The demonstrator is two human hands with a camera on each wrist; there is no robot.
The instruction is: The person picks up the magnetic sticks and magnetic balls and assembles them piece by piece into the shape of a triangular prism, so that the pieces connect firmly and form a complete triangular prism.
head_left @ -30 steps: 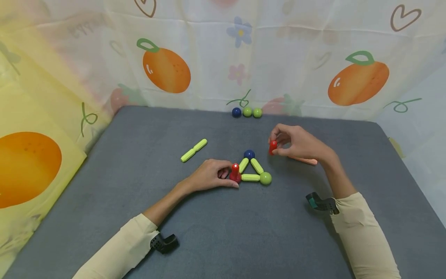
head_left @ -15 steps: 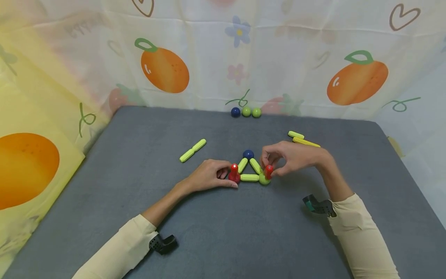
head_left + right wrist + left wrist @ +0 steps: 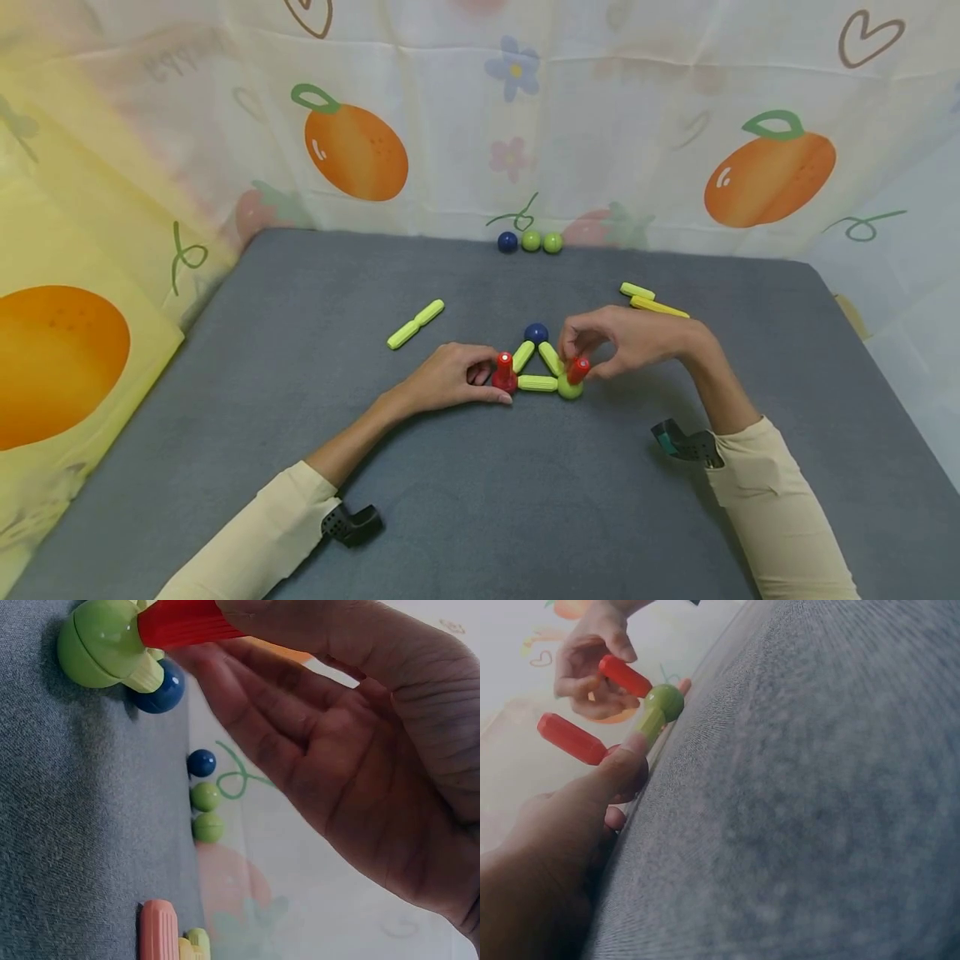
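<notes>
A flat triangle of yellow-green rods (image 3: 537,383) lies on the grey table (image 3: 450,500), with a blue ball (image 3: 536,333), a green ball (image 3: 570,387) and a red ball (image 3: 505,382) at its corners. My left hand (image 3: 450,379) grips the red ball between thumb and fingers. From that ball a red rod (image 3: 570,739) stands up. My right hand (image 3: 626,342) pinches a second red rod (image 3: 191,621) by its upper part. This rod's lower end meets the top of the green ball, and it tilts slightly in the head view.
At the back edge sit a spare blue ball (image 3: 507,242) and two green balls (image 3: 542,242). Two yellow-green rods (image 3: 416,324) lie end to end at left. Beyond my right hand are a yellow rod (image 3: 660,307), a short yellow-green rod (image 3: 637,290) and a salmon rod (image 3: 158,931).
My right hand has brought its red rod left and toward me, from beside the triangle onto the green ball; the rod has since tilted slightly. My left hand stays at the red ball.
</notes>
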